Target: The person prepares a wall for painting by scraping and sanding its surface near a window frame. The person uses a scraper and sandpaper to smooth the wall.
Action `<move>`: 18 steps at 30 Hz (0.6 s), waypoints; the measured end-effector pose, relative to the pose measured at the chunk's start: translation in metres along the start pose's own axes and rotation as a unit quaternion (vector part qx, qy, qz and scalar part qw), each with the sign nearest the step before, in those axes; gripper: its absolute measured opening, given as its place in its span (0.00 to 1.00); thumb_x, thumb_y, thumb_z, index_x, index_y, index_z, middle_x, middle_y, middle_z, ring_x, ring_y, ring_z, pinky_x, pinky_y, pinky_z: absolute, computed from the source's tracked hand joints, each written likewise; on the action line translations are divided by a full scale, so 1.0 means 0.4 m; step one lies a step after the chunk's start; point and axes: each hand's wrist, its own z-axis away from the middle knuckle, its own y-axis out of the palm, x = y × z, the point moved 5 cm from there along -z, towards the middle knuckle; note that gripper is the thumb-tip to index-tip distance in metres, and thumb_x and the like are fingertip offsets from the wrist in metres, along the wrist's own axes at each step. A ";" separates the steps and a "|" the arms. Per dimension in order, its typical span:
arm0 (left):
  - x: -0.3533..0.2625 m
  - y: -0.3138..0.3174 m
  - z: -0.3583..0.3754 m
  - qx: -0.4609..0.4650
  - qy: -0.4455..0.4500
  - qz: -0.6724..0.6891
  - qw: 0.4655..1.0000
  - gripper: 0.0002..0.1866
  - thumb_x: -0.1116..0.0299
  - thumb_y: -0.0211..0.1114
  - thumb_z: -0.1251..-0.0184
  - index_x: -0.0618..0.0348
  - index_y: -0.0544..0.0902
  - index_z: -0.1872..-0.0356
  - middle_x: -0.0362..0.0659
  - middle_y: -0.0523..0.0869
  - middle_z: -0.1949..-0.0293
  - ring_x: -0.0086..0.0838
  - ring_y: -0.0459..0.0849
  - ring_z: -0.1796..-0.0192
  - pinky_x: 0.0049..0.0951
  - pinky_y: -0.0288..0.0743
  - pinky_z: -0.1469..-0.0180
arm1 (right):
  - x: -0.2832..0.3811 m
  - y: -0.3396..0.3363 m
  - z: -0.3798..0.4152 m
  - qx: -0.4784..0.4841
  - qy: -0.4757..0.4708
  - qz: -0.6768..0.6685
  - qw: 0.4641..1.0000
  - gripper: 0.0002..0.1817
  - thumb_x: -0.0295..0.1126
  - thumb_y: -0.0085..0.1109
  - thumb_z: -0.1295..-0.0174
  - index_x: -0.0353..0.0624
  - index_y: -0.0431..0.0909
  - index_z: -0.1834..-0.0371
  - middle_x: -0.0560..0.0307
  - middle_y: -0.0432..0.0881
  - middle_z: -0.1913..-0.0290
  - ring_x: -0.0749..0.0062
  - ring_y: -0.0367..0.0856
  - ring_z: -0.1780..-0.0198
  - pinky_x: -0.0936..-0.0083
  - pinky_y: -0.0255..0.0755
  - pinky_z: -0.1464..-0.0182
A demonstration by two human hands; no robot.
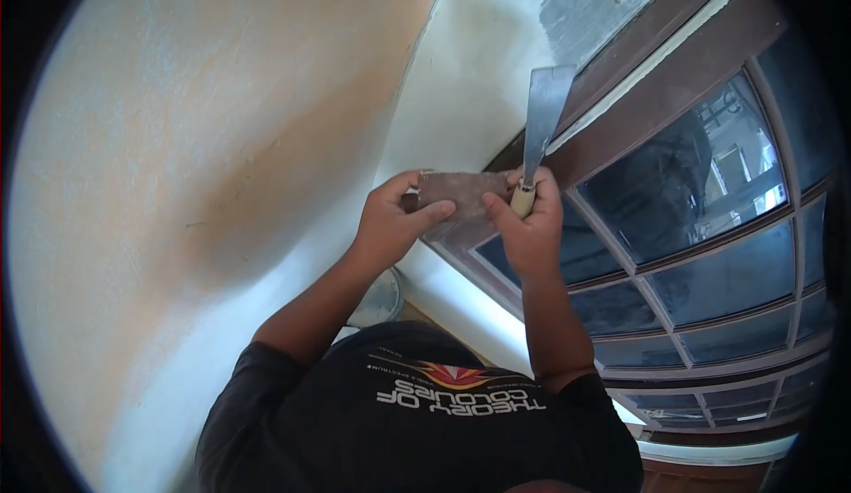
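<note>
Between my two hands is a piece of brown sandpaper (465,193), its worn face turned toward me. My left hand (394,214) pinches its left end, thumb on the front and fingers behind. At the other end, my right hand (534,218) presses a thumb on the sheet. That same hand also grips the pale handle of a putty knife (547,112), whose metal blade points up. Most of my fingers are hidden behind the sandpaper and the handle.
A patchy, pale orange wall (222,94) fills the left side. To the right stands a brown framed door with glass panes (700,183). Grey patching (585,5) marks the white wall above. A round bucket (383,296) sits low behind my left forearm.
</note>
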 end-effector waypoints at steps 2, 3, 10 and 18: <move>-0.006 0.005 0.005 0.005 -0.010 0.013 1.000 0.20 0.72 0.72 0.37 0.64 0.79 0.45 0.41 0.87 0.60 0.24 0.87 0.58 0.22 0.80 0.57 | 0.027 0.010 -0.006 0.018 -0.008 -0.018 1.000 0.16 0.21 0.68 0.43 0.41 0.72 0.56 0.63 0.75 0.60 0.81 0.73 0.59 0.80 0.70 0.54; -0.009 0.007 0.007 -0.010 0.007 0.011 1.000 0.18 0.71 0.72 0.37 0.63 0.81 0.48 0.40 0.86 0.60 0.23 0.86 0.59 0.22 0.80 0.58 | 0.024 0.013 -0.007 0.019 -0.005 -0.019 1.000 0.16 0.21 0.68 0.43 0.41 0.72 0.56 0.63 0.75 0.60 0.81 0.73 0.59 0.80 0.70 0.54; -0.089 0.002 0.062 -0.036 0.371 -0.300 0.878 0.10 0.77 0.73 0.47 0.55 0.87 0.63 0.40 0.84 0.67 0.26 0.82 0.71 0.22 0.75 0.70 | 0.008 0.030 0.008 0.035 -0.038 -0.052 0.997 0.16 0.17 0.65 0.42 0.42 0.71 0.55 0.58 0.79 0.55 0.79 0.77 0.56 0.79 0.73 0.52; -0.135 0.037 0.145 -0.030 0.559 -0.473 0.681 0.11 0.67 0.74 0.55 0.43 0.88 0.67 0.32 0.85 0.66 0.25 0.84 0.66 0.25 0.77 0.74 | 0.032 0.033 0.050 0.021 0.069 -0.276 0.958 0.16 0.16 0.62 0.41 0.43 0.66 0.57 0.49 0.78 0.45 0.77 0.78 0.54 0.81 0.75 0.53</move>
